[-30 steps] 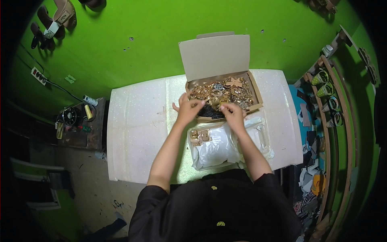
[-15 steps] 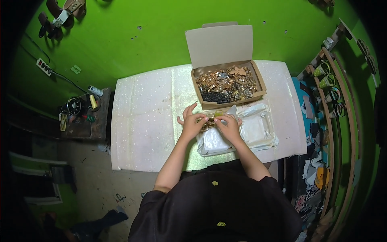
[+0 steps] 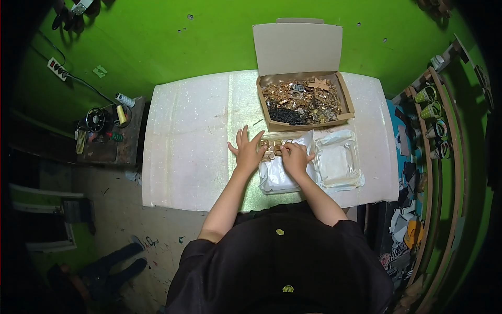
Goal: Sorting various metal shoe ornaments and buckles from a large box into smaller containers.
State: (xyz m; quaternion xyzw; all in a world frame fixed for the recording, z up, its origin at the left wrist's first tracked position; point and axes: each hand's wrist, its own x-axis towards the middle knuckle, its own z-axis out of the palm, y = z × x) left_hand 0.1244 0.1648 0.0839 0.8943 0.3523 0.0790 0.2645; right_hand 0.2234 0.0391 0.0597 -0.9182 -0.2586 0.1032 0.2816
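While my two hands work close together near the middle of the frame, the small gold-coloured pieces lie between them, at the upper left part of the white plastic wrapping. My left hand is wide open, its fingers spread upward and its thumb beside the pieces. My right hand has its fingers bent together, with the tips at the same pieces; whether it pinches one, I cannot tell.

Just to the right of the wrapping lies a shallow lined tray, on the same pale glittering worktop. Above my hands, in the upper centre of the frame, a cardboard box stands with its lid raised. Many metallic ornaments fill it, and a black heap lies in its lower left corner.
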